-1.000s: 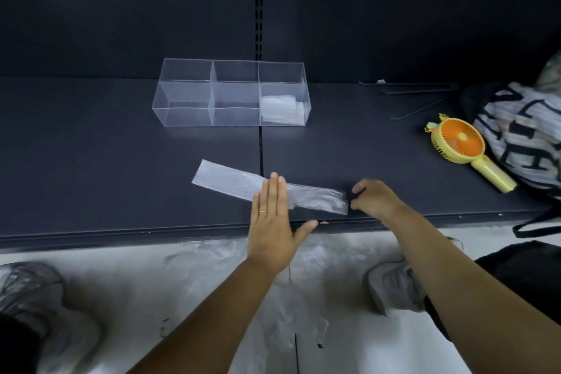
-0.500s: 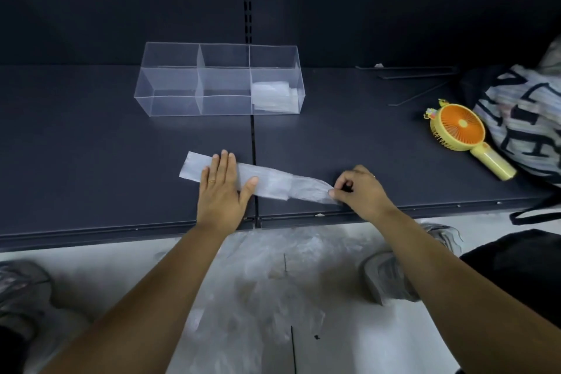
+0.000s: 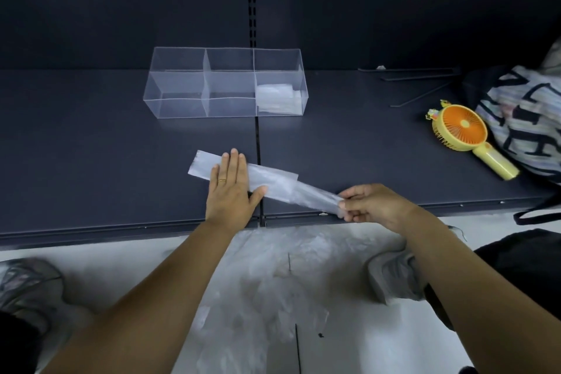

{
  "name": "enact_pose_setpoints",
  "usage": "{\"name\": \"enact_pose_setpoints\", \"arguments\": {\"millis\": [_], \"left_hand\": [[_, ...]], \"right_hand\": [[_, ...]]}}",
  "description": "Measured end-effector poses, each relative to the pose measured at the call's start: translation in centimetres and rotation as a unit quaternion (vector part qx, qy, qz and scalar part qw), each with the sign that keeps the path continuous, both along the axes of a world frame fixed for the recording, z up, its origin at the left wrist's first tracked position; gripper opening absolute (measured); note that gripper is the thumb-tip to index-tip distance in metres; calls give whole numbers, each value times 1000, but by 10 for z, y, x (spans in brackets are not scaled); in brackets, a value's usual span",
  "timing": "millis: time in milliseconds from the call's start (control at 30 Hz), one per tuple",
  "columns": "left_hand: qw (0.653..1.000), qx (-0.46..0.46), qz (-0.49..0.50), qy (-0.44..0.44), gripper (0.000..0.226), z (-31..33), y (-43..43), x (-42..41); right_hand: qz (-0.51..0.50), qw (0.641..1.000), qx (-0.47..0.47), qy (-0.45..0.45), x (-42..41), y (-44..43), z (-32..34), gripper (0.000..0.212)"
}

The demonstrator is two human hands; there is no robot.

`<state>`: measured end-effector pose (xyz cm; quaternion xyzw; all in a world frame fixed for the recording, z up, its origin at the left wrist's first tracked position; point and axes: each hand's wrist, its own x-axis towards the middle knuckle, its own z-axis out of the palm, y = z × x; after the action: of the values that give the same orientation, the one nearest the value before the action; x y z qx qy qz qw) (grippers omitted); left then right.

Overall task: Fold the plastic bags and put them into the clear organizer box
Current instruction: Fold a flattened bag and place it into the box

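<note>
**Strip pinned, right end raised for the fold**

Head view: my left hand lies flat with its fingers straight, pressing the plastic bag (already a long narrow strip) onto the dark shelf. My right hand pinches the strip's right end, lifted just off the shelf. I judge the end-over-end folding is in hand. Next I should carry that end toward my left palm and crease it. The clear organizer box stands behind, with folded bags in its right compartment.

Gold ring on left grip
</note>
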<state>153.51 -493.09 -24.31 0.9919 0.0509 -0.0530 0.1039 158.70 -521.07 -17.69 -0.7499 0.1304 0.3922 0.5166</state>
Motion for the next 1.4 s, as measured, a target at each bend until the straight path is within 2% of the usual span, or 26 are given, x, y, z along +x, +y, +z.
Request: {"name": "enact_pose_setpoints", "arguments": {"millis": [67, 133, 200, 233, 267, 333, 367, 400, 433, 467, 567, 633, 700, 733, 767, 833, 967, 1167, 1200, 1233, 1267, 1333, 1400], "left_hand": [[995, -75, -55, -30, 87, 8, -17, -6], [975, -182, -126, -26, 95, 20, -45, -15], [955, -247, -165, -14, 94, 31, -72, -23], [948, -273, -163, -29, 85, 35, -82, -25], [941, -303, -138, -58, 66, 41, -90, -26], [910, -408, -23, -61, 31, 55, -99, -24], [866, -497, 44, -41, 27, 63, -100, -22], [806, -583, 101, -14, 25, 70, -97, -20], [756, -639, 144, 12, 24, 75, -91, -19], [725, -668, 162, 36, 22, 77, -83, -18], [636, -748, 169, 88, 27, 78, -59, -14], [554, -804, 192, 94, 29, 74, -44, -9], [484, -840, 226, 94, 28, 70, -31, -2], [470, -844, 239, 94, 27, 65, -26, 1], [469, -842, 249, 95, 27, 60, -22, 4], [488, -824, 265, 107, 28, 51, -16, 8], [552, -768, 303, 117, 26, 37, -6, 18], [620, -682, 386, 41, 20, 38, 22, 41], [643, -658, 391, 4, 22, 39, 25, 42], [681, -622, 384, -44, 25, 39, 27, 39], [742, -559, 357, -97, 29, 42, 27, 33], [871, -411, 209, -169, 35, 43, 14, 11], [931, -345, 7, -119, 48, 39, -10, -18]], "right_hand": [[16, 999, 16, 23, 2, 2, 10, 20], [15, 999, 39, 34, 5, 9, 23, 15], [28, 996, 68, 48, 6, 22, 39, 13], [44, 994, 82, 50, 7, 28, 46, 13], [57, 993, 96, 45, 7, 34, 52, 12], [57, 991, 120, 10, 11, 43, 62, 9], [40, 992, 120, -24, 13, 46, 65, 12], [20, 991, 109, -68, 16, 49, 65, 19], [8, 989, 98, -109, 19, 51, 63, 26], [8, 987, 100, -129, 21, 54, 60, 33], [51, 981, 178, -55, 17, 74, 39, 61], [75, 982, 170, -14, 11, 88, 25, 72], [94, 987, 129, -23, 8, 94, 14, 71], [110, 987, 107, -42, 7, 94, 9, 62], [131, 986, 86, -63, 5, 92, 5, 47], [161, 982, 44, -88, 1, 89, -3, 22], [118, 987, -25, -111, -8, 88, -18, 11], [81, 989, -36, -116, -13, 87, -25, 9], [80, 991, -31, -107, -13, 86, -24, 9], [81, 992, -26, -95, -12, 86, -23, 10], [82, 993, -22, -84, -11, 85, -22, 12], [85, 994, -19, -69, -9, 85, -20, 15], [89, 994, -20, -65, -8, 85, -19, 16]]}}
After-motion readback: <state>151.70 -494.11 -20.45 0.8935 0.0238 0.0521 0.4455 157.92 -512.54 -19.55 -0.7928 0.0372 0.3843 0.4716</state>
